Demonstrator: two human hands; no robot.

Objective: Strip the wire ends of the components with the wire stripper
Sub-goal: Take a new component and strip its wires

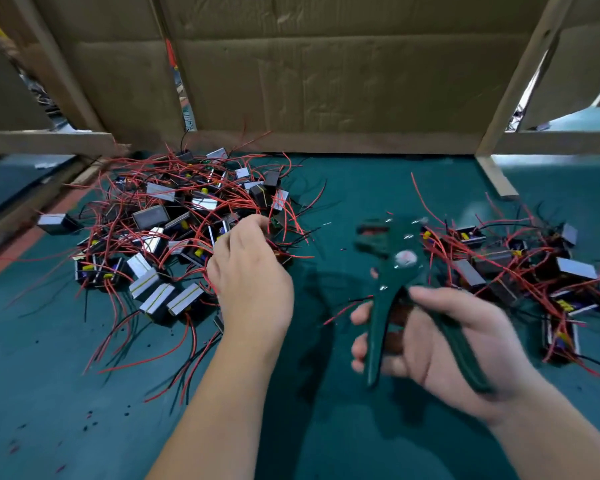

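A big heap of small black-and-silver components (174, 237) with red and black wires lies on the green mat at the left. My left hand (253, 271) reaches into its right edge, its fingers curled down among the wires around a component that is mostly hidden. My right hand (440, 341) grips the handles of a dark green wire stripper (392, 282), held upright with its jaws pointing away from me. The stripper is blurred by motion. A smaller heap of components (520, 271) lies at the right.
A green mat (361, 188) covers the table. A cardboard wall (326, 71) stands behind it, with wooden frame bars (499, 174) at the right and left. Short red wire scraps and dark specks lie on the mat near my left forearm.
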